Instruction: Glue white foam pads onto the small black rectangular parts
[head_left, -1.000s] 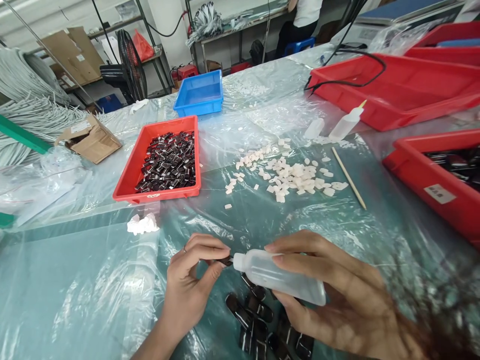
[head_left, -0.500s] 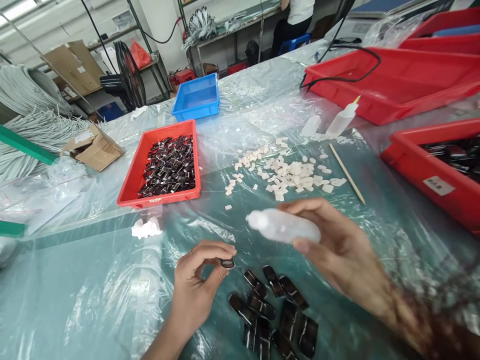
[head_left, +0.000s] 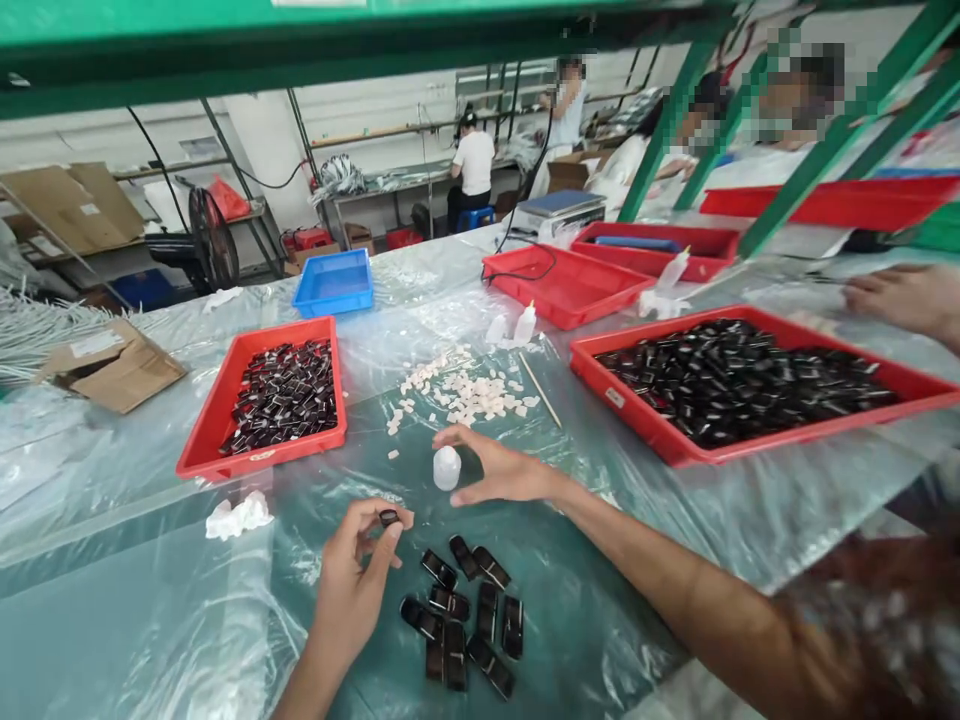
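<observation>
A small dark glossy piece (head_left: 389, 517) is pinched between the thumb and fingers of my left hand (head_left: 358, 560). To its right, a translucent white bottle (head_left: 447, 468) stands upright on the plastic-covered table. My right hand (head_left: 495, 468) is around the bottle with thumb and fingers spread apart; whether they touch it is hard to tell. Several dark glossy pieces (head_left: 487, 612) lie in a loose group in front of me. Beyond the bottle, small whitish pieces (head_left: 480, 395) are scattered, with a thin wooden stick (head_left: 540, 390) beside them.
At the left is a red tray (head_left: 187, 440) of small dark parts; at the right, a larger red tray (head_left: 660, 440) is filled with dark pieces. A blue tray (head_left: 333, 285) stands farther back. A co-worker's hand (head_left: 900, 298) rests at the far right. Green bars (head_left: 667, 130) cross above.
The bottle was held tilted in my right hand and is now upright, with those fingers opened. My view has risen and widened. My left hand still pinches its piece.
</observation>
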